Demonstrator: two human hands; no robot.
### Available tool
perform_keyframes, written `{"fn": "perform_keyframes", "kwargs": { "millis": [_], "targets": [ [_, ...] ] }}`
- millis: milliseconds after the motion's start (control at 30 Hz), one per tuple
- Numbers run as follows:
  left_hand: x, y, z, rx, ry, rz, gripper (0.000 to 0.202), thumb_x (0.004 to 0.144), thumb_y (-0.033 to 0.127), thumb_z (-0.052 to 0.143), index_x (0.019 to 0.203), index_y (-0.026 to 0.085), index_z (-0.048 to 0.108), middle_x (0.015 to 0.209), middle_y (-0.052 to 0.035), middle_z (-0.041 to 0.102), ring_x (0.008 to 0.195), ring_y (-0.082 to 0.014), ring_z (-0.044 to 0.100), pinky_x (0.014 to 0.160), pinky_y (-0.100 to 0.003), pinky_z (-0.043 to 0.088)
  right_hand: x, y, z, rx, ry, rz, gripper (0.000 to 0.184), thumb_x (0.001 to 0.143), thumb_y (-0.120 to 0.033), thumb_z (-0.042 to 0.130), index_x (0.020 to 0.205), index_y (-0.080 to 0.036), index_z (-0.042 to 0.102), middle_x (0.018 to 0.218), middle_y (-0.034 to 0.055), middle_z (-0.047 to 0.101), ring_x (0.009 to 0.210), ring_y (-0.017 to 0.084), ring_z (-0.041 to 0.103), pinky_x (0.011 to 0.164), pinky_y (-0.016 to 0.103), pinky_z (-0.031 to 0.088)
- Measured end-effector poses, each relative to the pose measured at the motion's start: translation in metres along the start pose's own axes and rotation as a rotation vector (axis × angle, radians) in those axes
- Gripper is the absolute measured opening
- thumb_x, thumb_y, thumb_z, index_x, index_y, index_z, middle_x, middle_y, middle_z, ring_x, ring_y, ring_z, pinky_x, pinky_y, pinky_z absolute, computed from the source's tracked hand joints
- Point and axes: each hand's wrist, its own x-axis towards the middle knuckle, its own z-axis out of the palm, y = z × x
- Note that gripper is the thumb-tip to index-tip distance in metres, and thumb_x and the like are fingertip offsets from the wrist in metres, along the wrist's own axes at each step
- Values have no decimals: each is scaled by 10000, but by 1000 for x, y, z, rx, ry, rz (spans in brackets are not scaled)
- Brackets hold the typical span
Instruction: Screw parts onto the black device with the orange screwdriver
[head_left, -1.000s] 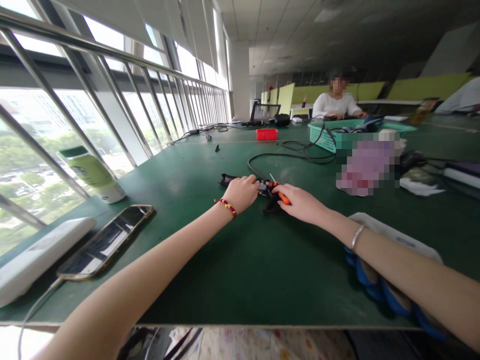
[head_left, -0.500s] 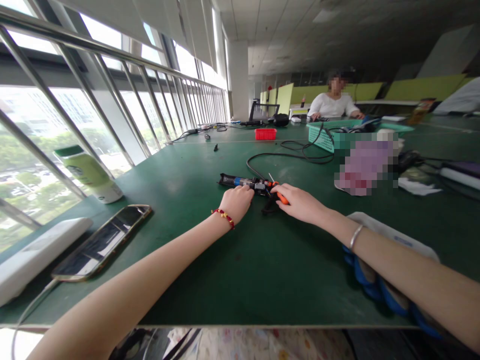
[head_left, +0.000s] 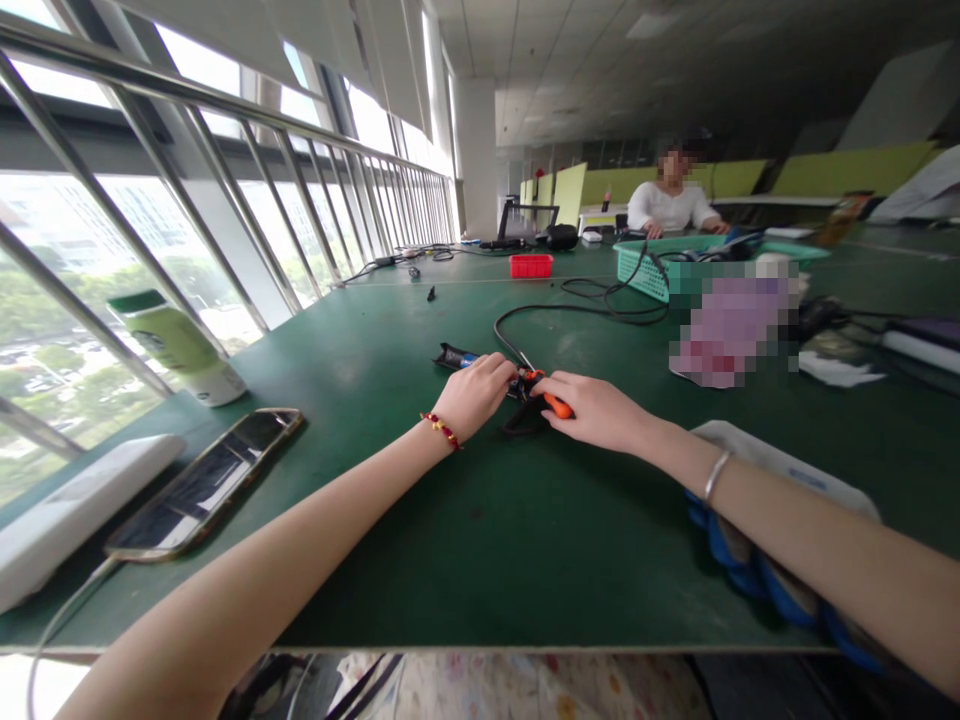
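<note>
A black, elongated device with a blue section point(head_left: 453, 356) lies on the green table point(head_left: 465, 540), its casing seemingly opened at the right end. My left hand point(head_left: 477, 394), with a red and gold bracelet at the wrist, is closed over the middle of this device. Beside it, my right hand point(head_left: 592, 408) grips a screwdriver point(head_left: 559, 405) with an orange handle. The thin metal shaft points up and left over the device's right end, where small orange parts show. My fingers hide much of the device. A black cable point(head_left: 501, 322) runs from behind it toward the right.
A red tray point(head_left: 530, 266) and a green basket point(head_left: 643, 272) stand farther back. On the left are a phone point(head_left: 210, 485), a power strip point(head_left: 82, 505) and a green cup point(head_left: 178, 347). A blue and white object point(head_left: 787, 470) lies under my right forearm. A person point(head_left: 670, 208) sits across.
My left hand has slid right and up along the device, nearer my right hand. The right hand has shifted slightly left with the screwdriver, and the device's right end has turned a little.
</note>
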Motion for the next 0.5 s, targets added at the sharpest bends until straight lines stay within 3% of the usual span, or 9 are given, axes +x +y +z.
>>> {"fn": "perform_keyframes", "kwargs": {
  "millis": [167, 333, 500],
  "targets": [
    [-2, 1, 1, -51, 46, 20, 202, 903, 189, 394, 985, 197, 579, 958, -21, 608, 902, -151, 544, 756, -250, 462, -2, -9, -1, -45, 13, -40, 245, 824, -269, 490, 1051, -205, 555, 955, 51, 592, 794, 178, 591, 675, 268, 436],
    [-2, 3, -3, -81, 10, -75, 213, 901, 195, 393, 978, 186, 591, 949, -32, 612, 895, -147, 551, 743, -243, 464, -2, -6, -2, -33, -6, -50, 266, 834, -271, 483, 1084, -206, 546, 997, 61, 586, 812, 183, 597, 689, 273, 442],
    [-2, 5, -3, -76, -15, -64, 220, 905, 206, 387, 948, 190, 603, 946, -35, 602, 898, -150, 540, 749, -250, 460, -2, -6, -3, -46, -26, -41, 277, 836, -276, 486, 1098, -209, 543, 1003, 65, 583, 820, 183, 595, 691, 268, 442]
  ]
}}
